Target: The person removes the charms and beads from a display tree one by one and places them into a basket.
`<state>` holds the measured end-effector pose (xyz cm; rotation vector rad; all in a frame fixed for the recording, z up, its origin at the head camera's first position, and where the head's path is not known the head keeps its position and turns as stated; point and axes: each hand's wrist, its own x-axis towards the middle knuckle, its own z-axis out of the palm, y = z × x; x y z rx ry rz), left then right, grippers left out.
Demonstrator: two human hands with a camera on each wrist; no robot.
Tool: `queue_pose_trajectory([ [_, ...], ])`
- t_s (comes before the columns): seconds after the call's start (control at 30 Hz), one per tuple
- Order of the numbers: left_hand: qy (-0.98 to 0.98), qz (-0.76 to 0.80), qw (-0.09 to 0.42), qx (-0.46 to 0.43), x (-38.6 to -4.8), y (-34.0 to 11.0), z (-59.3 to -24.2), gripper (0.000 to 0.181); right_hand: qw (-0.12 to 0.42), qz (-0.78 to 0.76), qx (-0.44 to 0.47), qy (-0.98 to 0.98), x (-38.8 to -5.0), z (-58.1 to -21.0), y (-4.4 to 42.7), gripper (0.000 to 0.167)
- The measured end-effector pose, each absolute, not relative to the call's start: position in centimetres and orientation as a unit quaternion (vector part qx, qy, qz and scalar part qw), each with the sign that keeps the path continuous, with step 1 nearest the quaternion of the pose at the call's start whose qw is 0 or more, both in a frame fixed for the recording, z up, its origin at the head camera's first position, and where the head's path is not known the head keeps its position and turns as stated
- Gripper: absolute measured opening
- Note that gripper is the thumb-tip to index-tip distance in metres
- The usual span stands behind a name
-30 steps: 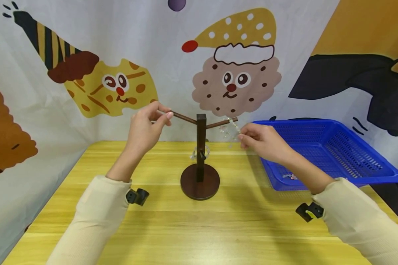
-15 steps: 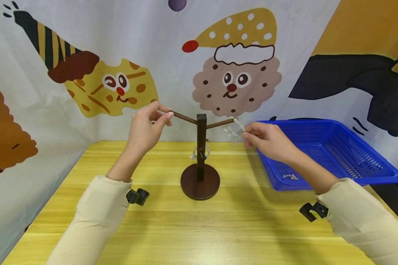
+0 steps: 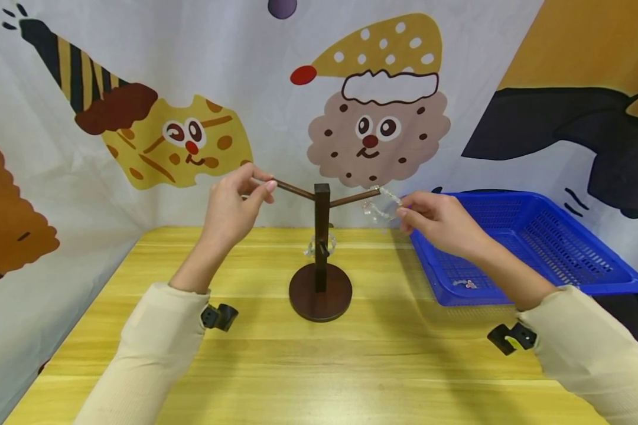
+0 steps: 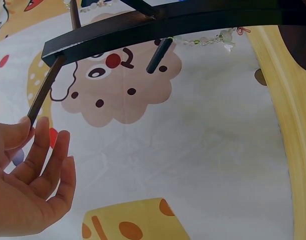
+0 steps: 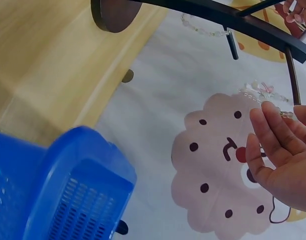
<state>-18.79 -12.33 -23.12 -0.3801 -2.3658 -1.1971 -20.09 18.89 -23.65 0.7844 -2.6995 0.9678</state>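
A dark wooden jewelry stand (image 3: pixel 322 236) stands upright on a round base, with several pegs branching from its post. My left hand (image 3: pixel 236 200) pinches the tip of the upper left peg between thumb and fingers; the left wrist view shows the other fingers loosely bent. At the upper right peg, my right hand (image 3: pixel 438 221) pinches a clear beaded bracelet (image 3: pixel 389 195). The bracelet's far side meets the peg's tip; whether it still loops round the peg I cannot tell. A second beaded bracelet (image 5: pixel 205 32) hangs on a lower peg, partly behind the post in the head view.
A blue plastic basket (image 3: pixel 542 295) sits at the table's right side, with a small beaded piece (image 3: pixel 465 284) inside. The yellow wood-grain table (image 3: pixel 276 366) ends at a cloth backdrop (image 3: pixel 276 77) printed with cartoon cookies. The right forearm passes over the basket's near left corner.
My right hand has shifted rightward, drawing the bracelet outward along the upper right peg to its tip. The left hand keeps its grip on the left peg.
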Motion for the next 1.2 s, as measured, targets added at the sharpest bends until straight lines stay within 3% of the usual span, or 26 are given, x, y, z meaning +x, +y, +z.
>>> queue_pose_trajectory([
  [1.2,-0.86,-0.431,0.234,-0.14,-18.9,-12.2,-23.2,0.016,0.063,0.248,0.189,-0.948,-18.8,-23.8,25.1,0.025],
])
